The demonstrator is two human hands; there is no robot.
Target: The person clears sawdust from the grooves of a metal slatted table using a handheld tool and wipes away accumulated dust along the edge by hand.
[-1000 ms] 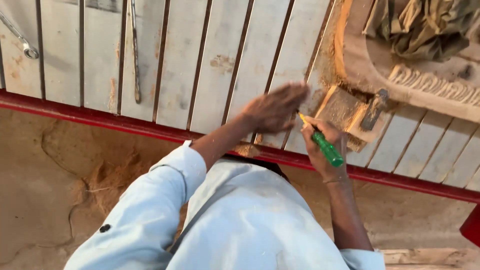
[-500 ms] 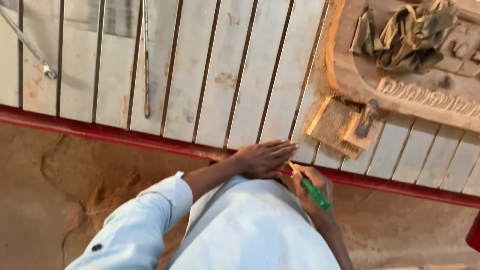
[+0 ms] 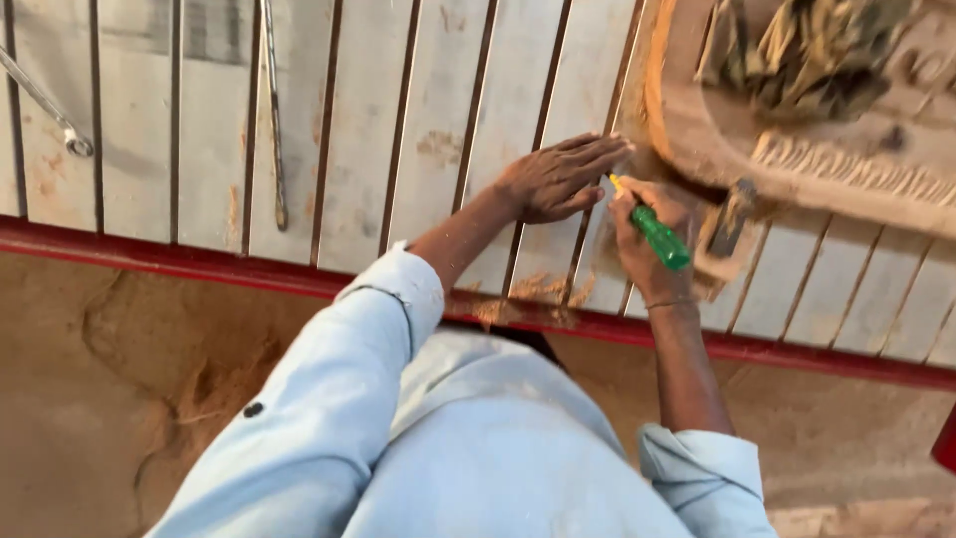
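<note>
My left hand [image 3: 558,177] lies flat, fingers together, on the slatted grey bench top [image 3: 209,139], fingertips near a carved wooden piece [image 3: 787,149]. My right hand [image 3: 647,234] is closed around a tool with a green handle [image 3: 662,239] and a yellow collar, its tip pointing up toward the left fingertips. A small wooden block [image 3: 732,224] sits just right of that hand. Both sleeves are pale blue.
A red metal rail [image 3: 149,257] edges the bench toward me, with sawdust [image 3: 528,294] piled on it. A long thin metal tool [image 3: 271,110] and a spanner [image 3: 45,100] lie at the left. A crumpled olive cloth [image 3: 817,50] rests on the carved piece. Sandy floor below.
Both hands moved up from the red rail onto the slats, toward the carved piece. The left hand has flattened out beside the tool's tip.
</note>
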